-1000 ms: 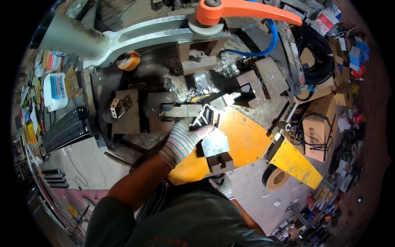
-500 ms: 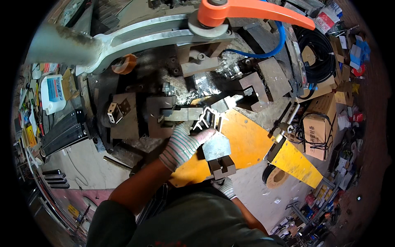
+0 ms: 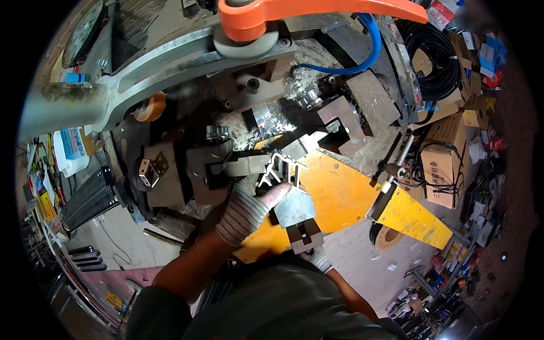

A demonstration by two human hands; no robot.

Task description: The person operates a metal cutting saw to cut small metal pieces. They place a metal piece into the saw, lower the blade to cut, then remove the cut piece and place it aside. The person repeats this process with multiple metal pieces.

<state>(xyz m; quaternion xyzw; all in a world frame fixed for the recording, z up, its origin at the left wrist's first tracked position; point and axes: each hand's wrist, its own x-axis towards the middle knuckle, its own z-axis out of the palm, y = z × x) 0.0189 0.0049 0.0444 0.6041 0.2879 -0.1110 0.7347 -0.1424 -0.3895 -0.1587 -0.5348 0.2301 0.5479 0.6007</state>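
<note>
My left hand, in a white glove with thin stripes, is closed on a silvery aluminium profile. Its thumb lies along the near side, while the other fingers pass out of sight beneath. The profile's cut end, with ribs and slots, faces up between grey clamp blocks and a pale metal block. Below that block sits a dark notched steel block. Beside it, low and close to my body, my gloved right hand shows only in part; its fingers are hidden.
An orange lever handle on a grey cast arm overhangs the machine. A yellow plate lies under the clamps. Blue hose, a cardboard box and coiled black cable are at the right; a white jug stands left.
The view has shifted a little, so the orange handle and cast arm appear farther left. My left hand keeps its hold on the profile, and my right hand stays low by the notched block.
</note>
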